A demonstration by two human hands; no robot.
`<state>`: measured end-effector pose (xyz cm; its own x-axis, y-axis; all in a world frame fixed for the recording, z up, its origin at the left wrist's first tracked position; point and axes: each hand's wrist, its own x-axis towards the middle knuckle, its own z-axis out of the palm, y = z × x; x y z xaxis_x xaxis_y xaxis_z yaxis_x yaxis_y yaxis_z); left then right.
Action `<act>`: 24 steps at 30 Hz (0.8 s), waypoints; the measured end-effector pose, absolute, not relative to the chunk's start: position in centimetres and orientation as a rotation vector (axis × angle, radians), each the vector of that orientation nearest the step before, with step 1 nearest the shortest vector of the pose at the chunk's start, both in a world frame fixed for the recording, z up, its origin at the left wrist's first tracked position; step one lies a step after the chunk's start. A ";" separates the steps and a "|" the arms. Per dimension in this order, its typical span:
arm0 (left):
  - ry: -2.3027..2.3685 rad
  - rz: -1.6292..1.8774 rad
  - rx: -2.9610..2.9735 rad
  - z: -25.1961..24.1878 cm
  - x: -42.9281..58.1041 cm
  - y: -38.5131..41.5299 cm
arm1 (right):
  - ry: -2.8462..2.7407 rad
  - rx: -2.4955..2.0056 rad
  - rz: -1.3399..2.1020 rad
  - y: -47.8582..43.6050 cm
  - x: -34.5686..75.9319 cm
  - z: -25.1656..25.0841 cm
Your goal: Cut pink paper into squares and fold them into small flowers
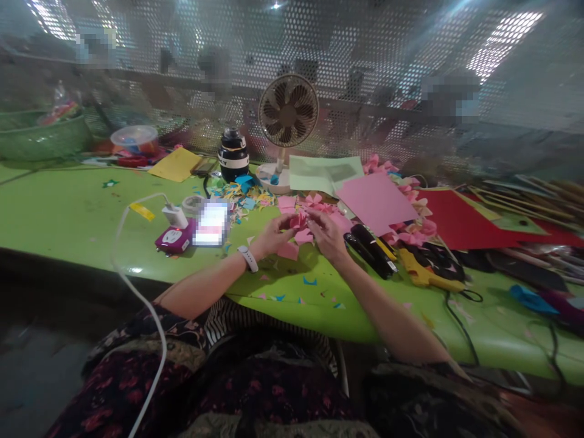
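Above the green tabletop (159, 201), both hands meet around a small pink paper flower (298, 221). My left hand (275, 234), with a white watch band on its wrist, pinches the flower's left side. From the right, the bent fingers of my right hand (326, 234) close on its other edge. The fingers partly cover the flower. Just below the hands lies a cut pink paper piece (288, 250), and more pink pieces and petals lie behind them. A large pink sheet (378, 204) rests to the right, overlapping a pale green sheet (323, 173).
A black stapler (371, 252) and a yellow glue gun (426, 274) with a cord lie right of my hands. Behind stand a fan (288, 112) and a black bottle (233, 157). Leftward are a phone (211, 223) and a purple power block (176, 237) with a white cable.
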<state>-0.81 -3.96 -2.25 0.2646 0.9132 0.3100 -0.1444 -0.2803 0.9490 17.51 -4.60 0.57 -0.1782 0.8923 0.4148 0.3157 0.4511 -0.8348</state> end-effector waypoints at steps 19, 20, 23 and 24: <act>0.741 1.238 1.255 -2.1 -0.5 -4.0 | -1.822 -1.053 0.518 -4.5 17.6 0.0; 0.744 1.247 1.244 -2.1 -0.5 -4.0 | -1.829 -1.047 0.488 -4.5 17.6 -0.1; 0.753 1.264 1.214 -1.9 -0.5 -4.2 | -1.855 -0.999 0.423 -4.5 17.6 -0.3; 0.756 1.263 1.207 -1.8 -0.5 -4.3 | -1.860 -0.980 0.414 -4.5 17.5 -0.3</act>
<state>-0.52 -4.29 -1.80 0.2066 0.9612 0.1829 -0.2933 -0.1175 0.9488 17.48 -4.53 -0.32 -0.2185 0.7745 0.5936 0.4493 0.6198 -0.6434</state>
